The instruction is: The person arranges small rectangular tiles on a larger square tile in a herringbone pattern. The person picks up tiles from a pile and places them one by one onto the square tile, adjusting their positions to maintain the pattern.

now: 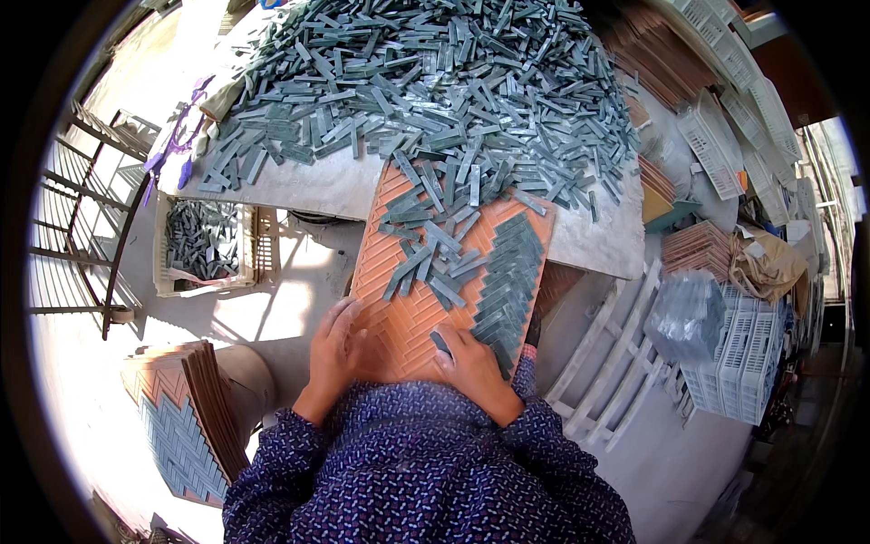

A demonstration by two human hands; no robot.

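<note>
An orange tray [399, 335] with herringbone grooves lies in front of me, its far end on the table. Dark green-grey stone strips fill its right side in a herringbone pattern [509, 295]. Loose strips [433, 258] lie scattered over its upper middle. At the near left edge of the tray is my left hand [335, 354], fingers loosely extended, with nothing visible in it. Over the near right part, my right hand [473, 367] pinches a short dark stone strip [440, 343] between thumb and fingers, close to the grooves.
A large heap of stone strips [435, 82] covers the pale table [598, 240]. At left stand a cream crate [163, 263] of strips and a stack of trays [186, 426], the front one strip-filled. White crates [739, 372] and a pale slatted pallet [603, 354] are at right.
</note>
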